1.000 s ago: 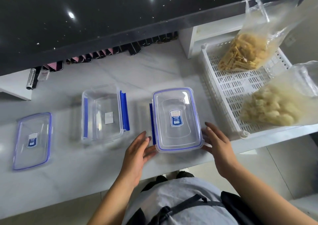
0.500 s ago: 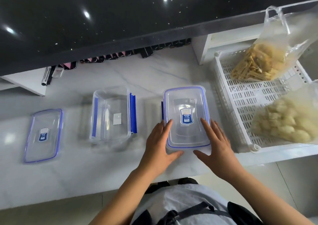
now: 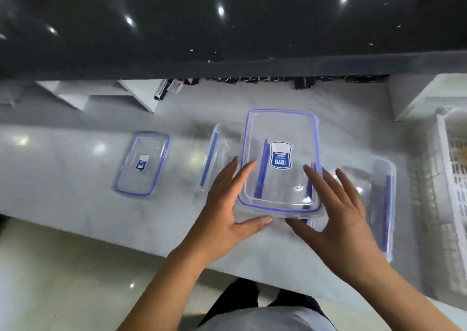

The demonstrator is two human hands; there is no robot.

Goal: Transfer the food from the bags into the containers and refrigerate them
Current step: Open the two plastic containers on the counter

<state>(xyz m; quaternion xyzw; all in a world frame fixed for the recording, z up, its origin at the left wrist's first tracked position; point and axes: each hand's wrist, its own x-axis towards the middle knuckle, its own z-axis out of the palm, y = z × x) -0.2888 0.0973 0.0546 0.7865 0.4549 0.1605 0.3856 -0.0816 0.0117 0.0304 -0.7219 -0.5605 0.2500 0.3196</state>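
pale marble bench (image 3: pixel 75 199) below a dark wall. left hand (image 3: pixel 225 204) and right hand (image 3: pixel 341 219) grip the raised lid (image 3: pixel 280 133) by its side edges, thumbs at the near rim. left container (image 3: pixel 219 148) and right container (image 3: pixel 379 179) stand open on the bench; spare lid (image 3: pixel 141 163) lies further left.

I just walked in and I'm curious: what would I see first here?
The clear lid with its blue rim, held up in the middle between the left hand and the right hand. A second lid lies flat on the pale counter to the left, and a dark shiny surface behind glitters with light spots.
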